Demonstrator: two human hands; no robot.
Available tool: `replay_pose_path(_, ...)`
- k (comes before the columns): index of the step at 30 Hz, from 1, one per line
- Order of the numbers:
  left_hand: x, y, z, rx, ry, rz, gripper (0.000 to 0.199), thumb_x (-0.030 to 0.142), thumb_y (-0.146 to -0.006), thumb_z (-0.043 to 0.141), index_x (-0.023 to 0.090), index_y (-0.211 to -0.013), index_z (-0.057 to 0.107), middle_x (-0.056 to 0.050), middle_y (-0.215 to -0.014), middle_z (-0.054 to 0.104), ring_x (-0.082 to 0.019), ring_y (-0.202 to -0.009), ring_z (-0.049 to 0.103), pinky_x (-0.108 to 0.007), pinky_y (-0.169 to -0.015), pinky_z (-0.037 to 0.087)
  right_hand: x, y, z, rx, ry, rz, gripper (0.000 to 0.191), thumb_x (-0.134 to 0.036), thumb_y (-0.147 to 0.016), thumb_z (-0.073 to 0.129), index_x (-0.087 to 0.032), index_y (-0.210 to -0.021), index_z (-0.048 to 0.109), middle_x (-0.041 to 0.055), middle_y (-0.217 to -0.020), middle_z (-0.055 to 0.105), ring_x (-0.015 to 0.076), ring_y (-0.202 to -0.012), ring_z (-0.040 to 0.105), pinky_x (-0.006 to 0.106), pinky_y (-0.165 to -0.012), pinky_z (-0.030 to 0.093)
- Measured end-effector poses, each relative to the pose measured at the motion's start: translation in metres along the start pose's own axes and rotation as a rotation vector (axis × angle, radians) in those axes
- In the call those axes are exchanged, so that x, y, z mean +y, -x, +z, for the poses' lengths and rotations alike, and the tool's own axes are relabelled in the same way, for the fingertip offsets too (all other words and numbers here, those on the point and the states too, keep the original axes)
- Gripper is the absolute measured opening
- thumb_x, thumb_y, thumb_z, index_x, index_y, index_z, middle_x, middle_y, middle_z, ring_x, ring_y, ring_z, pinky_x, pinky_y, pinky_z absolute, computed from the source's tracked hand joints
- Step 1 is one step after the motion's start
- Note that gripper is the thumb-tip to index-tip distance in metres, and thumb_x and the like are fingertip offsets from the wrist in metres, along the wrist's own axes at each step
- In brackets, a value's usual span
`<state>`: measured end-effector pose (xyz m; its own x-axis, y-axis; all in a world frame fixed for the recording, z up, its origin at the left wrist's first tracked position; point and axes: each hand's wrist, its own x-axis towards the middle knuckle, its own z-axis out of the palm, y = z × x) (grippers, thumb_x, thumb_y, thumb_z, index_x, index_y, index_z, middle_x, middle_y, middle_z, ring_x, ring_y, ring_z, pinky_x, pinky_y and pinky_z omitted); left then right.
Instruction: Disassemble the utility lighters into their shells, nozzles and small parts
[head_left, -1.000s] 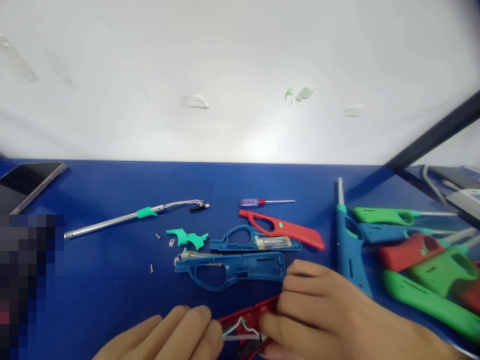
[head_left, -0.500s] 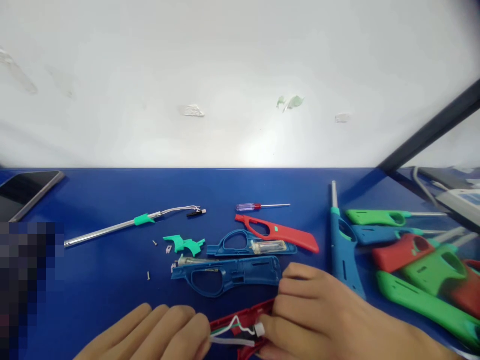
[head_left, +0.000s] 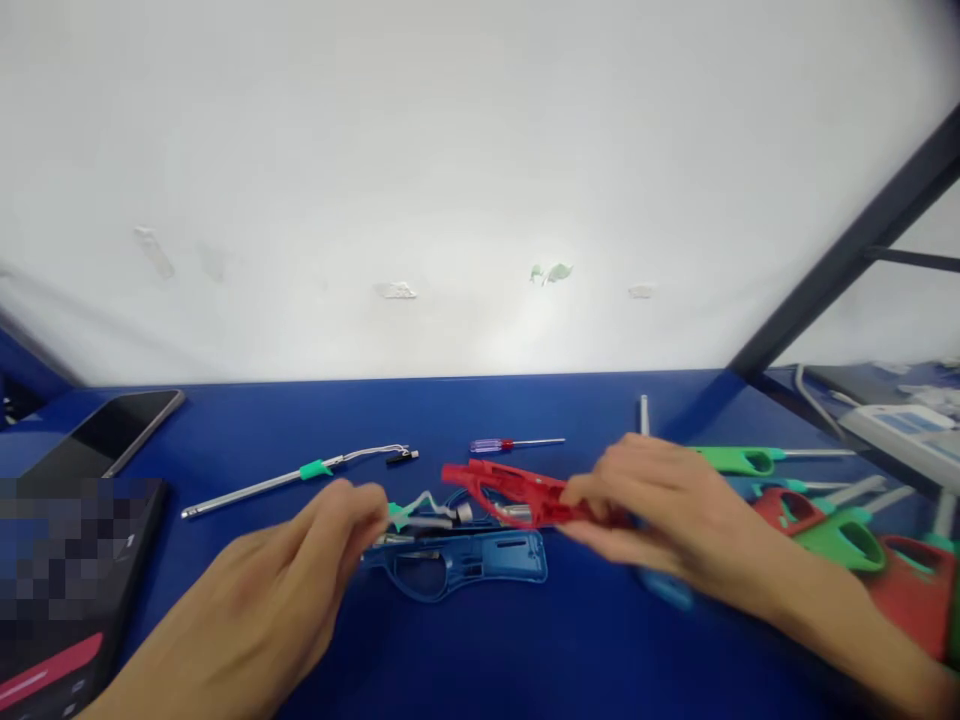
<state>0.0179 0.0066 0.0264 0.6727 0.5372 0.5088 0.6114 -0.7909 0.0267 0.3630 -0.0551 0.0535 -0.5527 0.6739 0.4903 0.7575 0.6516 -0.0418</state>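
My left hand (head_left: 300, 580) is closed in a pinch at the left of the blue shell halves. White wires (head_left: 424, 500) run out of it to a dark igniter piece with a white end (head_left: 463, 513), held over the parts; what else is in the fingers is hidden. My right hand (head_left: 652, 510), blurred, is closed around a red lighter handle shell (head_left: 517, 492) with a trigger loop, its narrow end to the left. Whether a second red half lies under it I cannot tell. Just below lies an open blue lighter handle half (head_left: 487, 562).
A small screwdriver (head_left: 517, 443) lies behind the shells. To the left are a metal lighter tube (head_left: 247, 492) with wires and a phone (head_left: 112, 430). Several lighters (head_left: 847, 540) are piled at the right. A dark device (head_left: 82, 590) stands at front left.
Both hands have risen and moved forward. The red shell has come apart from the wires: the right hand carries it away while the wires stay with the left. The view has tilted up.
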Motion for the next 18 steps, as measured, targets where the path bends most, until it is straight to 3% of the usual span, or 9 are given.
replay_pose_path(3, -0.016, -0.030, -0.007, -0.076, -0.057, -0.046, 0.019, 0.032, -0.115, 0.034, 0.024, -0.113, 0.051, 0.007, -0.078, 0.067, -0.012, -0.053, 0.066, -0.024, -0.049, 0.044, 0.024, -0.007, -0.007, -0.067, 0.099, 0.051, 0.029, -0.040, -0.114, 0.053, -0.020, -0.100, 0.069, 0.0005, -0.078, 0.070, 0.0163, -0.067, 0.063, 0.033, -0.067, 0.048)
replay_pose_path(6, -0.037, -0.060, -0.007, -0.178, -0.110, -0.080, 0.018, 0.031, -0.112, 0.048, 0.018, -0.110, 0.059, 0.004, -0.083, 0.064, -0.006, -0.048, 0.047, -0.022, -0.050, 0.043, 0.046, -0.022, -0.007, -0.192, 0.187, 0.122, 0.026, -0.039, -0.111, 0.060, -0.018, -0.099, 0.070, 0.0025, -0.086, 0.074, 0.0181, -0.073, 0.068, 0.036, -0.072, 0.056)
replay_pose_path(8, -0.050, -0.080, -0.003, -0.257, -0.109, -0.072, 0.025, 0.040, -0.107, 0.061, 0.016, -0.115, 0.064, 0.002, -0.091, 0.067, -0.007, -0.061, 0.056, -0.023, -0.058, 0.052, 0.057, -0.034, -0.003, -0.295, 0.219, 0.166, 0.021, -0.037, -0.107, 0.068, -0.016, -0.108, 0.072, 0.0019, -0.096, 0.074, 0.0176, -0.080, 0.072, 0.037, -0.077, 0.062)
replay_pose_path(10, -0.061, -0.096, 0.005, -0.334, -0.094, -0.041, 0.030, 0.042, -0.106, 0.064, 0.017, -0.121, 0.065, -0.003, -0.104, 0.070, -0.012, -0.077, 0.066, -0.030, -0.071, 0.060, 0.065, -0.046, 0.002, -0.377, 0.229, 0.211, 0.024, -0.036, -0.106, 0.069, -0.017, -0.120, 0.071, 0.0062, -0.114, 0.075, 0.0206, -0.094, 0.075, 0.041, -0.084, 0.064)
replay_pose_path(14, -0.081, -0.111, 0.030, -0.474, -0.077, 0.006, 0.033, 0.043, -0.103, 0.067, 0.017, -0.124, 0.066, -0.006, -0.113, 0.071, -0.017, -0.092, 0.071, -0.036, -0.081, 0.063, 0.065, -0.054, 0.001, -0.448, 0.251, 0.338, 0.031, -0.038, -0.105, 0.070, -0.018, -0.129, 0.069, 0.0091, -0.127, 0.073, 0.0238, -0.104, 0.074, 0.045, -0.089, 0.064)
replay_pose_path(18, -0.092, -0.111, 0.049, -0.538, -0.082, 0.025, 0.034, 0.043, -0.103, 0.067, 0.017, -0.124, 0.066, -0.006, -0.115, 0.072, -0.018, -0.095, 0.071, -0.038, -0.084, 0.063, 0.039, -0.030, -0.019, -0.417, 0.349, 0.557, 0.031, -0.039, -0.106, 0.069, -0.018, -0.129, 0.069, 0.0085, -0.123, 0.074, 0.0232, -0.101, 0.075, 0.044, -0.088, 0.064)
